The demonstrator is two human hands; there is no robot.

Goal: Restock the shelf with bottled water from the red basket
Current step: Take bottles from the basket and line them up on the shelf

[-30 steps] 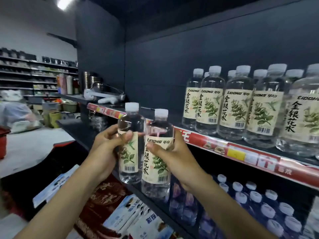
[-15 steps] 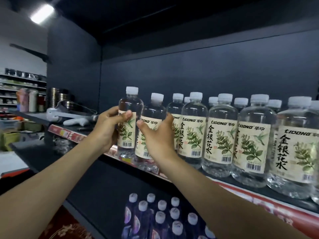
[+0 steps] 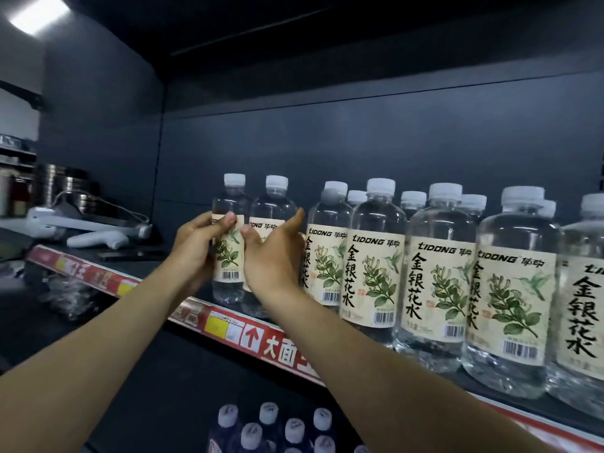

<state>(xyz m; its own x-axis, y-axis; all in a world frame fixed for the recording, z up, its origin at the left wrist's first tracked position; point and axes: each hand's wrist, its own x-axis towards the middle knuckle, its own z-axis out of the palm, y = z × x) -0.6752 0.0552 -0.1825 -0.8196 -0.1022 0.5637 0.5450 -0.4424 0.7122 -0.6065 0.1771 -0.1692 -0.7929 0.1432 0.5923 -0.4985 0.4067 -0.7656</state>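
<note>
Placement nearly done: I had left hand [image 3: 195, 248] wrapped round one water bottle [image 3: 229, 266], right hand [image 3: 272, 258] round its neighbour [image 3: 274, 209], both on shelf [image 3: 225, 328], stocked row [image 3: 376, 256] just beyond right fingertips. Release remained; basket was unseen.

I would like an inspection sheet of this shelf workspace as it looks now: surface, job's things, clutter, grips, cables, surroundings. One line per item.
Surface: dark shelf, with a red price strip on its front edge.
Job's things: left bottle and right bottle at the left end of the bottle row; I cannot tell whether they stand on the shelf yet. Basket not in view.
Clutter: white handheld device and metal pots, at the left.
Grips: left hand grips the left bottle; right hand holds the right bottle.
Cables: thin cable looping by the device.
Surroundings: capped bottles on the level below; ceiling lamp.
</note>
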